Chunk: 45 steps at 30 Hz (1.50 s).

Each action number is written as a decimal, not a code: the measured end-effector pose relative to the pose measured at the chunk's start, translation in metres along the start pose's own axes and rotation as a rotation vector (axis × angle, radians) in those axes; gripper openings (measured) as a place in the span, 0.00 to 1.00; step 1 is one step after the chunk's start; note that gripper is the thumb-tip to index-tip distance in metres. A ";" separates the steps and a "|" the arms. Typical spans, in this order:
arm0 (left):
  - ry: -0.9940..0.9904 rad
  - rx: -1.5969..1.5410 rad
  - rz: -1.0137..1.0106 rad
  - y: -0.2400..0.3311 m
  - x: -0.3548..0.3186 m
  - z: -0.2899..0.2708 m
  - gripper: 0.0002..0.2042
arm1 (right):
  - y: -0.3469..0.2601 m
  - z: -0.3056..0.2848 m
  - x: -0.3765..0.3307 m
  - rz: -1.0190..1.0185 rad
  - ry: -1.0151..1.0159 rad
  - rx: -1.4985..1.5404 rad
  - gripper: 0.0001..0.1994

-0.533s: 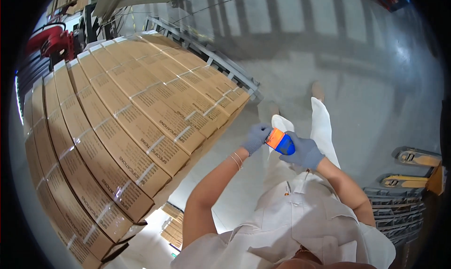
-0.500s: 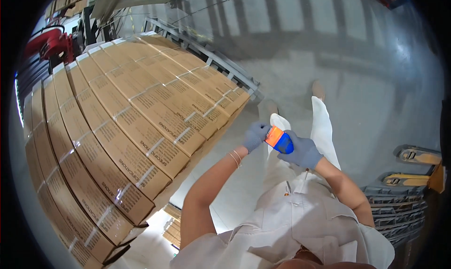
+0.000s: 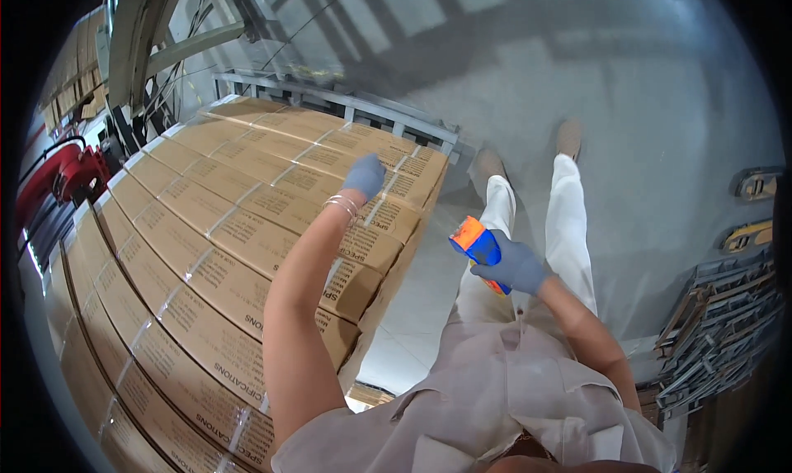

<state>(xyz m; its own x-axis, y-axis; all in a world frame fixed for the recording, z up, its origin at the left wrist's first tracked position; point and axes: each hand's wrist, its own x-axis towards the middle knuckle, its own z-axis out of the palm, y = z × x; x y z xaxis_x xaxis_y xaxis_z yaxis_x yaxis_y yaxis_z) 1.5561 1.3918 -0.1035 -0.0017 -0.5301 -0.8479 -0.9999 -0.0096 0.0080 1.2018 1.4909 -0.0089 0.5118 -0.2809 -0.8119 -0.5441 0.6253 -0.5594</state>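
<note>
My right hand (image 3: 513, 267), in a grey glove, is closed around a blue-and-orange hand-held tool (image 3: 487, 250). The tool's orange end points up and to the left, in front of my legs; its exact kind is unclear. Over on the left, my gloved left hand (image 3: 365, 176) is at the top of a brown cardboard box (image 3: 326, 194), close to a strip of clear tape (image 3: 394, 176). Its fingers are curled together, and whatever they may hold is hidden. Several such long boxes lie side by side in a large stack.
A grey metal frame (image 3: 330, 101) runs along the stack's far edge. Beyond it at the left stand a pale post (image 3: 132, 52) and a red machine (image 3: 78, 172). Yellow fork ends (image 3: 749, 236) and stacked grey metal racks (image 3: 726, 324) are on the right.
My left hand has left the tool's orange end and moved left over the boxes. My right hand keeps the tool, now turned more upright. The view has shifted toward the stack.
</note>
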 end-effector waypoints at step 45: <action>-0.232 0.315 -0.166 -0.001 -0.033 0.033 0.11 | 0.066 0.063 0.080 -0.041 -0.181 -0.071 0.36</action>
<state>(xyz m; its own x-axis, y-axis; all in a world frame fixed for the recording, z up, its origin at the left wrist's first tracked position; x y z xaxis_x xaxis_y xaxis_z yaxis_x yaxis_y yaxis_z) 1.5569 1.4370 -0.0928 0.1933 -0.3377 -0.9212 -0.9417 0.1997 -0.2707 1.2489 1.5557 -0.1007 0.6423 -0.1656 -0.7484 -0.5628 0.5610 -0.6071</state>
